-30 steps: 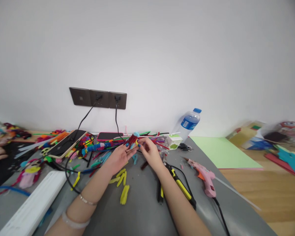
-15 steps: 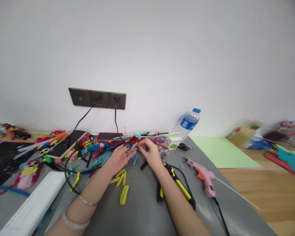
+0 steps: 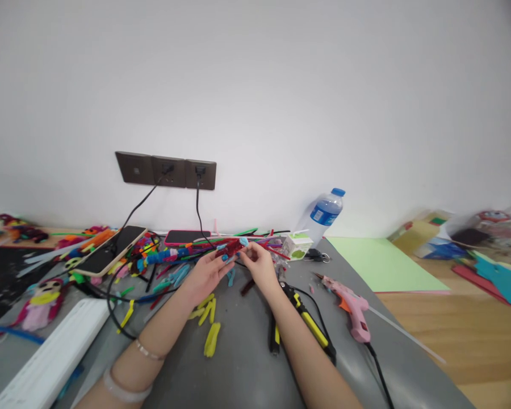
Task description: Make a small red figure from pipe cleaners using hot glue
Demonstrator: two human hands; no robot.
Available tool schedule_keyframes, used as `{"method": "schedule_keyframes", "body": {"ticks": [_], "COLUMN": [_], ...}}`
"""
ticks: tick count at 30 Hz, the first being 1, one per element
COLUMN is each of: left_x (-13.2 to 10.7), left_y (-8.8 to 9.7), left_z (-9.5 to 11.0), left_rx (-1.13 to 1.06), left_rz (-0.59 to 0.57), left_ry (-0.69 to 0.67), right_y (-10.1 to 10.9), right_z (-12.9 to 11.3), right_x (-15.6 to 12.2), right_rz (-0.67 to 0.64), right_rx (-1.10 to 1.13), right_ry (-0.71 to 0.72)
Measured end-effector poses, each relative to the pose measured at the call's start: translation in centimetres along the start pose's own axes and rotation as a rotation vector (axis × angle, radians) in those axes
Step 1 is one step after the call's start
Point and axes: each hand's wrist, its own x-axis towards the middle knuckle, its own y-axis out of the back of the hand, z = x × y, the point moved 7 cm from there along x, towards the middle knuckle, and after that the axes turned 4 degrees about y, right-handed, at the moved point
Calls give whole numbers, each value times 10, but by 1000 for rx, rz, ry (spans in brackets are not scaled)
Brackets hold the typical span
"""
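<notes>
Between both hands is a small dark-red and light-blue fuzzy pipe-cleaner figure, lying nearly level. My left hand grips its left part between thumb and fingers. At its light-blue right end, my right hand pinches with thumb and forefinger; the fingers partly cover the figure. Below the hands, several yellow pipe-cleaner pieces lie on the grey table. A pair of yellow-and-black pliers rests partly behind my right forearm. Behind the hands spreads a heap of coloured pipe cleaners.
A pink glue gun with a cord lies at the right, near light-green paper. A water bottle leans on the wall beside a small box. At left are a phone, a white power strip and a fuzzy doll.
The red-and-blue figure has tipped from a slant to nearly level between my hands. My right hand's fingers have closed in by its light-blue end. The view has shifted slightly.
</notes>
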Motion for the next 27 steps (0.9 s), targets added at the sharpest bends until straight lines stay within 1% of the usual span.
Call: {"method": "schedule_keyframes", "body": {"ticks": [2, 4, 8, 11, 14, 18, 22, 27], "left_x": [0, 1, 5, 6, 6, 6, 5, 4], "left_y": [2, 9, 28, 36, 36, 35, 35, 34], "left_z": [2, 4, 4, 3, 1, 1, 2, 3], "left_rx": [0, -8, -23, -28, -36, 8, 71, 95], "left_rz": [27, 78, 240, 310, 337, 326, 333, 342], "left_ry": [-19, -29, -31, -29, -19, -27, -42, -49], "right_y": [1, 4, 11, 11, 9, 8, 8, 3], "right_z": [6, 10, 14, 18, 24, 28, 27, 21], "right_x": [2, 4, 6, 4, 2, 2, 2, 1], "right_rz": [10, 41, 103, 132, 186, 223, 206, 128], "right_rx": [141, 261, 368, 449, 555, 662, 687, 652], "right_ry": [-58, -109, -148, -196, -255, -280, -285, -289]}}
